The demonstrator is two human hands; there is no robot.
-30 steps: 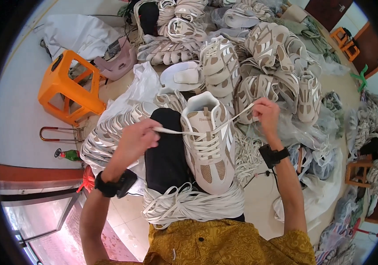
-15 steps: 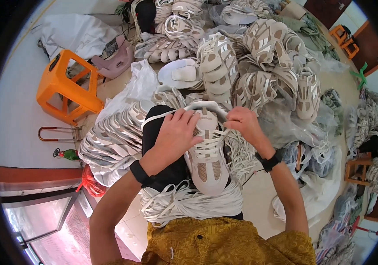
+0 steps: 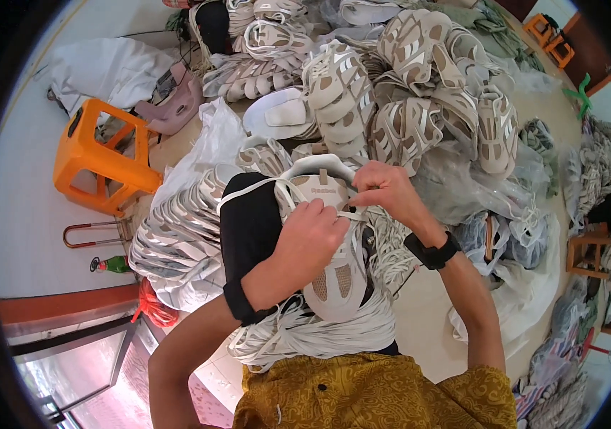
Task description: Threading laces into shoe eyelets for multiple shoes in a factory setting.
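Note:
A beige and white sneaker upper (image 3: 333,300) lies over my lap, toe toward me, with a white shoelace (image 3: 248,191) partly threaded through it. One length of that lace trails left across my dark-clothed knee. My left hand (image 3: 309,239) is closed over the middle of the lacing, fingers curled on the lace and hiding much of it. At the upper right eyelets, my right hand (image 3: 385,191) pinches the lace between thumb and forefinger. A thick bundle of loose white laces (image 3: 313,332) rests on my lap below the toe.
Stacked shoe uppers (image 3: 177,222) lean left of my knee, and a large heap of similar uppers (image 3: 405,129) spreads ahead. An orange plastic stool (image 3: 102,157) and green bottle (image 3: 114,264) stand left. Clear plastic bags (image 3: 455,200) and a wooden stool (image 3: 588,256) are right.
My left hand has moved down and right over the lacing, its fingers now curled. My right hand has shifted slightly left and turned. The view has shifted a little.

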